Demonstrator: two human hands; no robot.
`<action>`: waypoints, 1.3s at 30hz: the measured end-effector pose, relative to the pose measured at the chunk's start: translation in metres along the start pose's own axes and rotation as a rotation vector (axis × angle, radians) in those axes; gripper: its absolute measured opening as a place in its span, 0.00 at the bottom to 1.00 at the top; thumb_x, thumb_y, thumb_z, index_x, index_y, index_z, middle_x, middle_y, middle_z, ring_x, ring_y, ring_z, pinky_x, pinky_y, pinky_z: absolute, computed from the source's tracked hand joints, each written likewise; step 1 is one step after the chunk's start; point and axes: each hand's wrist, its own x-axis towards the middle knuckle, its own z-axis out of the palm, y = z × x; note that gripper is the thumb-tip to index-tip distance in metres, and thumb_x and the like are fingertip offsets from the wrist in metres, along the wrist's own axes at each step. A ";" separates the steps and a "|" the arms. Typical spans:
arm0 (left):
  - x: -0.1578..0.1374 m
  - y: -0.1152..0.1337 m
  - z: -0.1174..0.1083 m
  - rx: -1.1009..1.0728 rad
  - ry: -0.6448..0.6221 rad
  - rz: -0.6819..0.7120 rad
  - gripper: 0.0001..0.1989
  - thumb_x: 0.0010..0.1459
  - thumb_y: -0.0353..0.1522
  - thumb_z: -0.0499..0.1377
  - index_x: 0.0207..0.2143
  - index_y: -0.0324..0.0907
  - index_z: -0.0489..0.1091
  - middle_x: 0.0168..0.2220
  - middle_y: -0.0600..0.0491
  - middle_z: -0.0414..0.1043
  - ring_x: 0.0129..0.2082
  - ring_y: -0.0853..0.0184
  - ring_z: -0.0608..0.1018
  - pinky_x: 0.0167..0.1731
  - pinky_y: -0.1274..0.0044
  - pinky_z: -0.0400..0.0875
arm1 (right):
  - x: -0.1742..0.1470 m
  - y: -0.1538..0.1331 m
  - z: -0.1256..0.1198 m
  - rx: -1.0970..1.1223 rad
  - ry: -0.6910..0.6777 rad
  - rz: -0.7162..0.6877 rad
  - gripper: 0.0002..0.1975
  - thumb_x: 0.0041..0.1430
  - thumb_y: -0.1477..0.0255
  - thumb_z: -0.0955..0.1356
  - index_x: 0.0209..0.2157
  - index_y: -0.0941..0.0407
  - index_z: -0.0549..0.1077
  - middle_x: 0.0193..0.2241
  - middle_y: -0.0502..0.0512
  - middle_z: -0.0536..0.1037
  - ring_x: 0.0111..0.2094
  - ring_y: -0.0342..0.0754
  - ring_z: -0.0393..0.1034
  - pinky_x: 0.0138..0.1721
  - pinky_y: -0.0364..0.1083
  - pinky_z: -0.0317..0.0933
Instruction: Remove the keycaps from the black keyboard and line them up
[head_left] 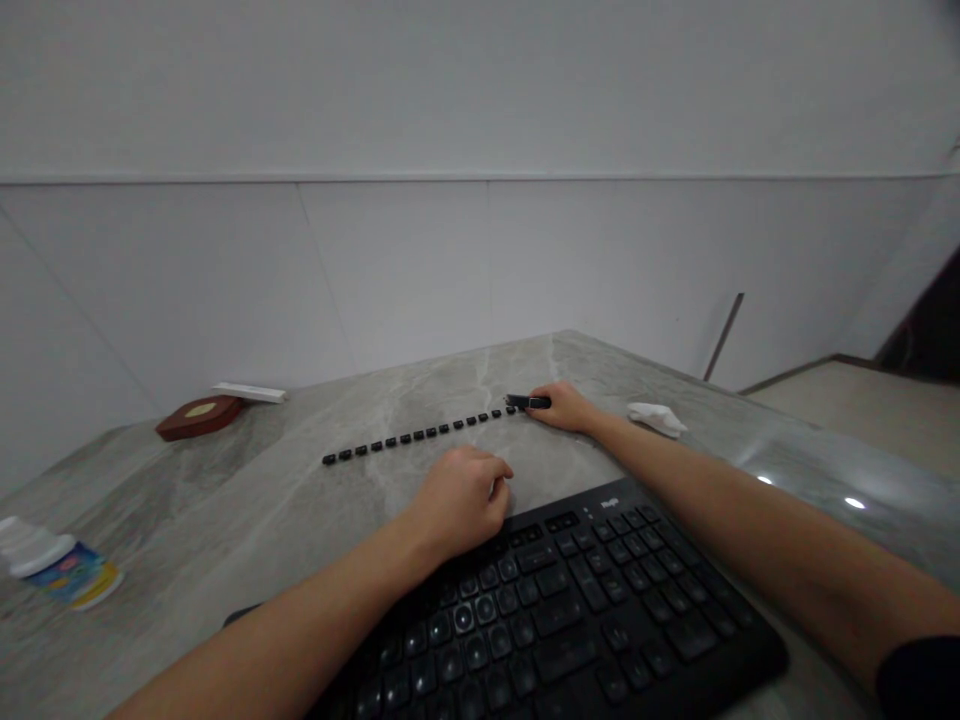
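My right hand (564, 406) grips a small black tool (529, 401) with a jagged-looking tip; its exact kind I cannot make out. The tool is held over the far right end of a row of small black keycaps (418, 436), which stretches diagonally across the marbled table (247, 520). Curled loosely, my left hand (469, 495) rests at the back edge of a black keyboard (600, 560), with no object visible in its fingers. Round pale spots show on many key places at the left of the keyboard, and my left forearm covers part of it.
At the left lies a white bottle (64, 570) with a colourful label. A reddish-brown wooden piece (199, 417) and a white strip (251, 392) sit against the wall (405, 270). Crumpled white tissue (657, 418) lies right of my right hand.
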 end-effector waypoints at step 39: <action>0.000 0.001 -0.001 -0.037 -0.008 -0.030 0.13 0.54 0.24 0.54 0.36 0.38 0.77 0.36 0.48 0.79 0.38 0.61 0.79 0.44 0.69 0.74 | 0.003 -0.017 0.012 -0.238 0.105 -0.133 0.18 0.48 0.75 0.68 0.42 0.53 0.81 0.27 0.58 0.79 0.29 0.49 0.69 0.33 0.45 0.56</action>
